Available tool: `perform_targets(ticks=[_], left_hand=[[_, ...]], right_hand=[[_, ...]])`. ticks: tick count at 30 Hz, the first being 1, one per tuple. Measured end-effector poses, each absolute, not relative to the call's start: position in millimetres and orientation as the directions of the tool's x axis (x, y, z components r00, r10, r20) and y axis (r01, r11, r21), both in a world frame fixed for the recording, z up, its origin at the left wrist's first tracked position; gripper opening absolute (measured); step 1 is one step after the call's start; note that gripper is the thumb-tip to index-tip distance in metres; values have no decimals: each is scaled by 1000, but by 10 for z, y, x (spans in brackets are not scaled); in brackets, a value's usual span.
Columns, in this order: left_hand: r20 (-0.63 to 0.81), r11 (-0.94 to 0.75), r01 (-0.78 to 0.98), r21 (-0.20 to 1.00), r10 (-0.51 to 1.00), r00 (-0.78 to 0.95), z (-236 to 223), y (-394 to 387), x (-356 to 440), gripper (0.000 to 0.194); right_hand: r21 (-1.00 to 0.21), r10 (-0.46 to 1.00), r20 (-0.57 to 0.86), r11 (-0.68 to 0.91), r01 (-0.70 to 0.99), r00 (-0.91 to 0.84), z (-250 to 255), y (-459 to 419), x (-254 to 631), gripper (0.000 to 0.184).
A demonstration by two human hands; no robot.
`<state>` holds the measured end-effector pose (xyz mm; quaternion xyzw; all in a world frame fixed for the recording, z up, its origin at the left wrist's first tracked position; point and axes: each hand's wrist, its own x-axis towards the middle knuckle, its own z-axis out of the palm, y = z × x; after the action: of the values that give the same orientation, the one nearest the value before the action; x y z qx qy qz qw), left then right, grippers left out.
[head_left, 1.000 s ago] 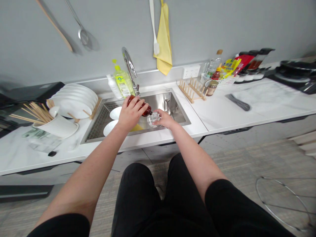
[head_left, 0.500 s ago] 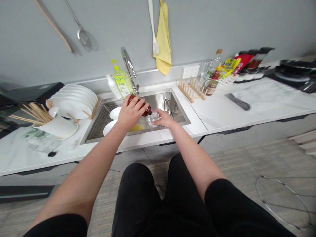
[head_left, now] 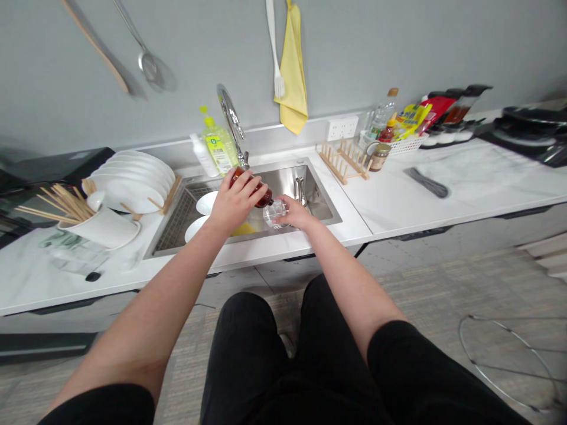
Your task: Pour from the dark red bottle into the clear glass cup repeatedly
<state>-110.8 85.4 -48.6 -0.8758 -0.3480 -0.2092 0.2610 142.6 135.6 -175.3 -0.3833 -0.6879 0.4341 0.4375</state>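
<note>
My left hand (head_left: 234,203) grips a dark red bottle (head_left: 261,196) across its body, over the sink, with its neck tilted down to the right. My right hand (head_left: 297,213) holds a clear faceted glass (head_left: 275,213) just beside the bottle's neck. The bottle's mouth is hidden, and I cannot tell whether anything flows. Below the hands, in the steel sink (head_left: 287,183), lie two white plates (head_left: 195,229) and a yellow item (head_left: 243,231).
A chrome faucet (head_left: 230,115) and a green dish soap bottle (head_left: 219,147) stand behind the sink. Stacked white plates (head_left: 133,183) and a white mug of chopsticks (head_left: 104,229) are left. A wooden rack (head_left: 344,162) and a condiment basket (head_left: 390,144) are right.
The whole view has shifted very slightly. Both hands stay nearly in place, with the bottle and glass held as before.
</note>
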Motion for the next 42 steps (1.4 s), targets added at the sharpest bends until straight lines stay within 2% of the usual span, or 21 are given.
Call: perform_targets(ticks=[9, 16, 21, 26, 32, 42], left_hand=[[532, -649, 692, -317, 483, 696, -432, 872, -1100, 49], [505, -653, 634, -415, 414, 757, -374, 918, -1093, 51], [497, -683, 625, -379, 419, 759, -313, 926, -1065, 44], [446, -686, 603, -406, 427, 786, -265, 909, -1041, 42], [457, -683, 593, -427, 402, 793, -237, 904, -1024, 43], [418, -732, 606, -311, 467, 779, -161, 887, -986, 43]], right_hand=[[-935, 907, 278, 331, 129, -316, -1772, 1364, 1429, 81], [-936, 906, 277, 330, 124, -320, -1759, 1358, 1434, 80], [-938, 907, 279, 327, 111, -315, -1784, 1378, 1431, 79], [-940, 904, 283, 327, 93, -319, -1785, 1376, 1438, 80], [-943, 909, 272, 317, 100, -315, -1780, 1369, 1437, 81], [-938, 906, 280, 328, 108, -318, -1796, 1372, 1449, 83]])
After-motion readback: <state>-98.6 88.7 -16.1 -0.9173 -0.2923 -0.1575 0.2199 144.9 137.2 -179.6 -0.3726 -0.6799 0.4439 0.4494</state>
